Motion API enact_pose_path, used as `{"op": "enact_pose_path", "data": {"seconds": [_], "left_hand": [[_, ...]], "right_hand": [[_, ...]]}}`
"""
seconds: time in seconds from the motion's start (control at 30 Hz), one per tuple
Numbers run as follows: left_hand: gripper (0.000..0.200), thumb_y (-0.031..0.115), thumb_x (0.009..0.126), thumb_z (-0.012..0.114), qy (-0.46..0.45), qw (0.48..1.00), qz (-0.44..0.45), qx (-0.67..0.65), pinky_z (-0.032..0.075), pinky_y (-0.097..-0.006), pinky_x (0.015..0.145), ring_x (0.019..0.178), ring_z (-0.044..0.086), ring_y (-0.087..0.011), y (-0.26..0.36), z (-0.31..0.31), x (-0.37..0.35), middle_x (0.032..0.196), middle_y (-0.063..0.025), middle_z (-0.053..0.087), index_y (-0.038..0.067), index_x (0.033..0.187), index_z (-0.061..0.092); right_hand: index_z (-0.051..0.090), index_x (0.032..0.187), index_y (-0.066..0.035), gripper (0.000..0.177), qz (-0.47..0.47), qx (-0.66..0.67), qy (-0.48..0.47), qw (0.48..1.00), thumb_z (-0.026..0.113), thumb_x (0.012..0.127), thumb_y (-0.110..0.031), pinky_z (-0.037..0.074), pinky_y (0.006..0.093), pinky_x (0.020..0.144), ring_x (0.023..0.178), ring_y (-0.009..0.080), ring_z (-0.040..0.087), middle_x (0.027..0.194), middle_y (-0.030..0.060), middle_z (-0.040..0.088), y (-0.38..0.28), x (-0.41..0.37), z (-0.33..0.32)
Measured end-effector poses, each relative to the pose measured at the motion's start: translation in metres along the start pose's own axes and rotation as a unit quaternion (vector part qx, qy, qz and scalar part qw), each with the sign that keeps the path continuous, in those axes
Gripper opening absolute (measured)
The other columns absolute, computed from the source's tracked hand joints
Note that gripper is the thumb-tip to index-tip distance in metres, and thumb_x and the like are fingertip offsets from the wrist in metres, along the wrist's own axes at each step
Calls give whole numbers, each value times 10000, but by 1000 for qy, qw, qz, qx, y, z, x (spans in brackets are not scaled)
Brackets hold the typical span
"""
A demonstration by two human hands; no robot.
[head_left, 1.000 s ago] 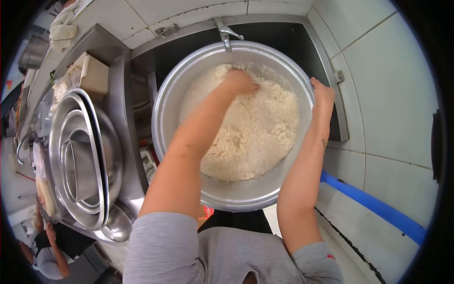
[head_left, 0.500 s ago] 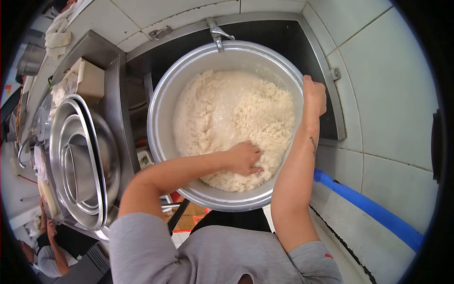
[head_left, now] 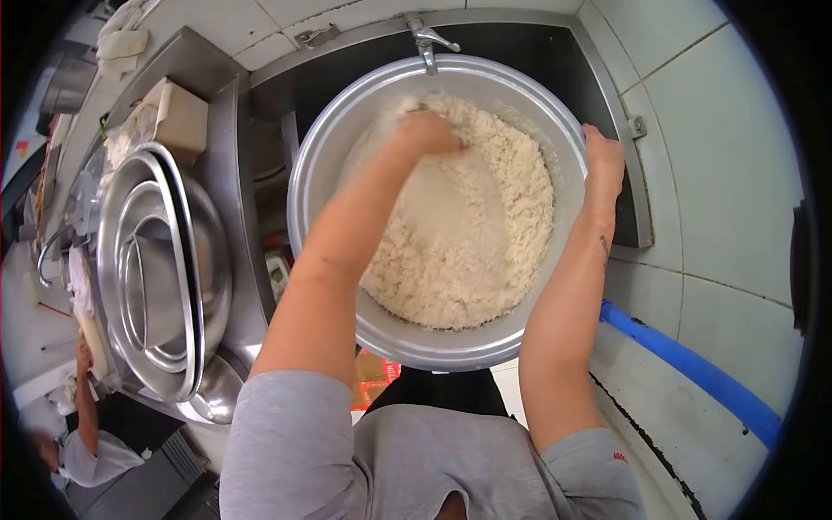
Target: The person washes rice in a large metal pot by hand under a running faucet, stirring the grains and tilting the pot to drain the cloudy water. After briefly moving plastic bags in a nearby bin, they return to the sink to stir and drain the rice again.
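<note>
Currently, I have the large metal pot [head_left: 416, 342] at the centre of the frame, mouth facing up. White rice [head_left: 468, 234] lies inside it, covering most of the base, with a thicker band along the right side.

Left hand [head_left: 429, 133]: placed inside the pot at the upper centre of the frame, touching the rice, back of the hand toward the camera. Blur softens this area on my feed, so I cannot tell whether the fingers are closed on any grains. Right hand [head_left: 605, 162]: closed around the pot's rim at the right of the frame.

A tap [head_left: 426, 43] is fixed at top centre, its spout pointing down at the pot's upper rim. I see the dark sink [head_left: 555, 61] beyond that rim. A blue pipe [head_left: 693, 368] runs from beside the right forearm to the lower right of the frame. Overlapping metal bowls [head_left: 143, 286] occupy the left side, with a beige box [head_left: 184, 120] at upper left. Another person's arm [head_left: 87, 416] shows at lower left, well apart from the pot.
</note>
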State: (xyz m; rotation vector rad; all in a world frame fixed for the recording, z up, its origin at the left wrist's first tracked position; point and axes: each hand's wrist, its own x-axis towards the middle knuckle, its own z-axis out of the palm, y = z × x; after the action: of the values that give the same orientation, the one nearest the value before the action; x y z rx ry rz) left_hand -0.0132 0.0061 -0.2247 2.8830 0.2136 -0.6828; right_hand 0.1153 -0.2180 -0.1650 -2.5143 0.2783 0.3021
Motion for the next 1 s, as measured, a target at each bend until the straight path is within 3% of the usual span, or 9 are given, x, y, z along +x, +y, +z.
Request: {"op": "enact_pose_path", "data": {"seconds": [0.2,0.37,0.5,0.57,0.6,0.77,0.8,0.83,1.0], "left_hand": [[731,653,769,444,-62,955,-43,-286,308,-438,987,1177,430,-325,10,53,-96,1235,-182,492,17,1099,591],[436,451,831,493,-245,955,100,-133,351,-434,937,1065,519,-310,48,-5,-96,1090,-172,587,89,1022,642],[351,340,768,529,258,954,-42,-149,461,-406,815,970,571,-337,-11,7,41,1025,-189,600,29,870,656],[308,284,749,525,229,903,-131,-338,471,-408,796,918,596,-335,32,-28,53,979,-198,612,25,841,663],[299,270,725,541,198,951,2,-237,482,-408,769,887,611,-329,53,-24,66,940,-195,627,18,830,665],[204,216,682,575,208,952,206,-87,466,-414,662,738,617,-301,183,48,1,774,-154,638,37,725,661],[204,205,694,556,60,970,219,-91,442,-421,716,879,588,-301,189,36,-39,872,-181,626,21,717,642],[472,268,761,537,51,947,311,-63,357,-427,857,1099,461,-319,190,59,-68,1166,-222,486,-79,1080,513],[512,221,798,475,237,895,371,-71,291,-428,956,1216,367,-338,153,105,-109,1296,-236,394,-87,1205,435]], "right_hand": [[628,1042,-70,504,-6,-23,22,999,505,725,-442,426,400,860,1017,326,563,1076,169,600,-14,-20,-11],[630,1040,-71,494,-9,-33,16,999,473,730,-423,430,403,857,1004,333,569,1051,175,608,-14,-23,-11],[634,1030,-70,487,-12,-32,11,999,473,730,-419,431,405,854,998,335,571,1047,175,610,-14,-23,-12],[640,1020,-71,479,-7,-36,5,999,473,729,-414,433,407,850,994,338,572,1043,175,612,-16,-22,-12],[641,1017,-71,477,-8,-38,10,999,474,729,-413,434,408,848,993,339,572,1042,175,612,-15,-20,-12],[642,1018,-73,477,2,-42,14,999,481,725,-414,436,410,844,993,339,572,1047,173,611,-19,-23,-14],[639,1023,-72,481,-2,-41,8,999,482,724,-415,436,409,844,992,339,572,1047,173,611,-18,-22,-14],[637,1027,-72,484,-6,-39,3,999,483,722,-415,436,409,844,991,339,573,1047,174,611,-17,-20,-13],[646,1001,-67,480,-4,-33,19,999,484,714,-416,440,408,836,979,340,578,1031,178,616,-11,-15,-6]]}}
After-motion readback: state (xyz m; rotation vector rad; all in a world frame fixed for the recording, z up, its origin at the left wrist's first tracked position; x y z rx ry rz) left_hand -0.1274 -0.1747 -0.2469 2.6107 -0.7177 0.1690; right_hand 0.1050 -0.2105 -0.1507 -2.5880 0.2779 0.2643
